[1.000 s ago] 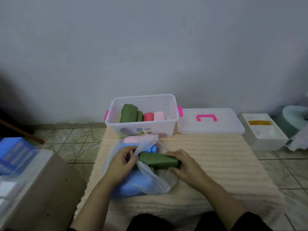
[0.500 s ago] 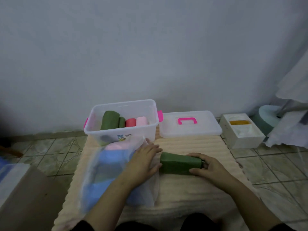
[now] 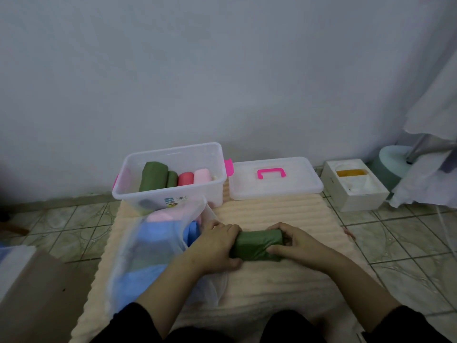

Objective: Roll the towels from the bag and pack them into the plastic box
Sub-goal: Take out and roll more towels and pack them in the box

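A folded green towel (image 3: 257, 245) lies on the beige ribbed mat (image 3: 272, 214) in front of me. My left hand (image 3: 217, 246) grips its left end and my right hand (image 3: 291, 241) grips its right end. To the left, a translucent plastic bag (image 3: 153, 248) holds blue and pink towels. Behind it stands the clear plastic box (image 3: 170, 194) with pink latches. Inside the box, two green rolls (image 3: 153, 175), a red roll (image 3: 185, 179) and a pink roll (image 3: 202, 176) sit side by side.
The box's clear lid (image 3: 274, 179) with a pink handle lies to the right of the box. A white carton (image 3: 356, 186) sits further right on the tiled floor, by a pale green stool and hanging cloth. A cardboard box (image 3: 32, 288) is at my left.
The green towel came out of the bag and moved right onto the mat. My left hand left the bag's opening and took the towel's left end. My view shifted right.
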